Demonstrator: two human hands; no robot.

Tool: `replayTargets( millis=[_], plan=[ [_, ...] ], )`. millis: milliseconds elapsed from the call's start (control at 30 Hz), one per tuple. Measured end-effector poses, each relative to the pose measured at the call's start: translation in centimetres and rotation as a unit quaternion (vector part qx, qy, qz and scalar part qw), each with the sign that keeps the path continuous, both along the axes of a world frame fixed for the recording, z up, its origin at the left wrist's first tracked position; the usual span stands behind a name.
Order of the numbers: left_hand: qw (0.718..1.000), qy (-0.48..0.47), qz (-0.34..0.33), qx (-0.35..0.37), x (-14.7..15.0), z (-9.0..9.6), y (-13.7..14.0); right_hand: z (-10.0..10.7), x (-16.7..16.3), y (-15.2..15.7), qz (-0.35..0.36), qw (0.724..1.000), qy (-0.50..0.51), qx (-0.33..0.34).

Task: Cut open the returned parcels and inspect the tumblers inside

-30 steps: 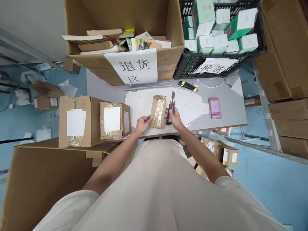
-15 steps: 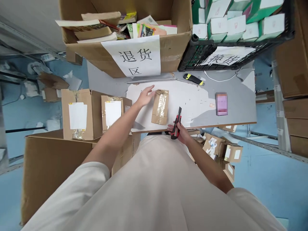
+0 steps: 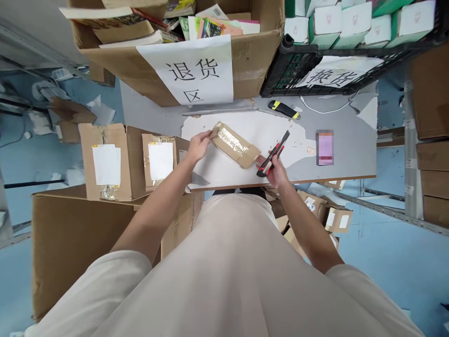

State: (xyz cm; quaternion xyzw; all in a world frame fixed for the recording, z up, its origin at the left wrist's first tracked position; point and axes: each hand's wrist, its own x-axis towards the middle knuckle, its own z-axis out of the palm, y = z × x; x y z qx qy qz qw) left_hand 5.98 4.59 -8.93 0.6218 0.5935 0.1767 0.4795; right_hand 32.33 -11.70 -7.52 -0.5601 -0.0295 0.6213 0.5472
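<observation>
2 things are gripped: a taped cardboard parcel (image 3: 233, 142) by the left hand (image 3: 199, 147) and a red-and-black cutter (image 3: 274, 153) by the right hand (image 3: 277, 172). The left fingers pinch the parcel at its far left corner. From that pinch the parcel slants toward the body and across to the right hand, its taped face up, over the white patch of the table (image 3: 352, 145). Whether its low end touches the right fingertips or sits just beside them, I cannot tell. The right hand is closed around the cutter's handle, with the dark blade pointing away from the body and to the right, clear of the parcel.

Beyond the right grip lies a yellow-and-black cutter (image 3: 282, 109), and to the right of that grip a pink rectangular item (image 3: 325, 148), blurred. To the left of the left grip stand 2 labelled boxes: the smaller box (image 3: 161, 161) near it, the larger box (image 3: 112, 164) farther out. Beyond both hands are a large carton (image 3: 254, 58) of books and, to its right, a black crate (image 3: 282, 70) of green-and-white boxes (image 3: 356, 23).
</observation>
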Motion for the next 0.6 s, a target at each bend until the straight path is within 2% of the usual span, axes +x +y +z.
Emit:
replayTargets(
  millis=[67,200,333,400,500,600],
  plan=[
    [0.999,-0.01,0.034,-0.002,-0.6,0.4,-2.9,0.3,1.7,2.6,0.023,0.997,-0.068,0.01],
    [0.994,-0.042,0.095,-0.021,0.0,0.7,-7.6,1.2,3.2,6.6,0.127,0.978,-0.165,0.013],
    [0.996,0.026,0.082,-0.004,0.7,1.6,-8.5,1.5,3.6,7.1,0.141,0.969,-0.201,0.024],
    [0.993,0.097,0.037,0.053,1.1,2.6,-7.5,1.6,4.2,6.1,0.145,0.96,-0.241,0.008],
    [0.97,0.173,-0.095,0.143,2.2,4.0,-5.3,2.3,5.5,3.5,0.199,0.926,-0.318,-0.037],
    [0.934,0.209,-0.24,0.164,3.9,4.3,-3.3,3.4,6.2,1.1,0.272,0.892,-0.358,-0.047]
  ],
)
